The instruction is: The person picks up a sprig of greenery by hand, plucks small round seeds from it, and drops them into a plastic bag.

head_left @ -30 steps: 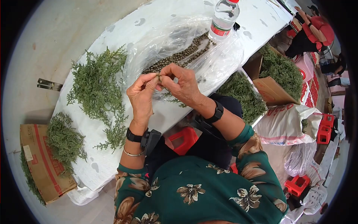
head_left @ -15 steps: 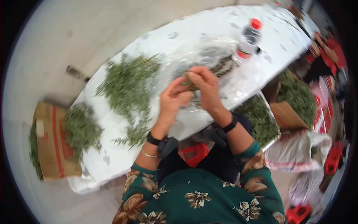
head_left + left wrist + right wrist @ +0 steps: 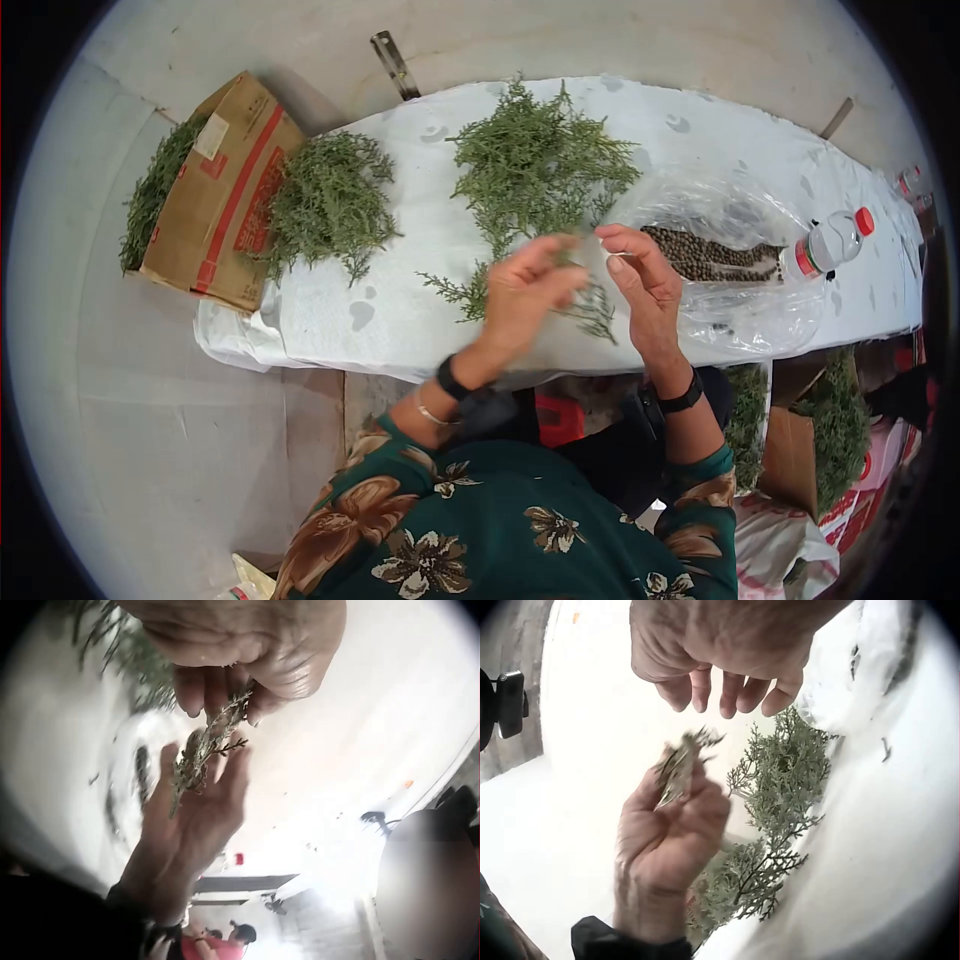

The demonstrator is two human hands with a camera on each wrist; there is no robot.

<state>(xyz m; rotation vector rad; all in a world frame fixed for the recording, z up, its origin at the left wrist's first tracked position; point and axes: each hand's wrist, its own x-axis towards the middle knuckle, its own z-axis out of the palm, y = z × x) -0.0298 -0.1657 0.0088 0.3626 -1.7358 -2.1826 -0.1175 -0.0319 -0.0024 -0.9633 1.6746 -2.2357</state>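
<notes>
My left hand (image 3: 525, 300) pinches a small green sprig (image 3: 199, 761), which hangs below its fingertips in the left wrist view; the head view blurs this hand. Just to its right is my right hand (image 3: 650, 295), its fingers loosely bent and apart from the sprig. Seen from the right wrist, the right fingers (image 3: 731, 694) hang with nothing visible between them. Leafy green branches (image 3: 530, 165) lie on the white-covered table beyond the hands. Brown round beads (image 3: 700, 255) rest on clear plastic (image 3: 760, 325) at the right.
A bottle with a red cap (image 3: 835, 243) lies tilted at the table's right. Another green pile (image 3: 335, 200) sits beside a cardboard box (image 3: 225, 205) on the left. Below the table's right edge are more boxed greens (image 3: 838, 430) and a red stool (image 3: 560, 420).
The head view has swung left, so the table shows further right and level. My hands, whose fingertips met near the beads, are now apart, nearer the green branches; the sprig is in the left.
</notes>
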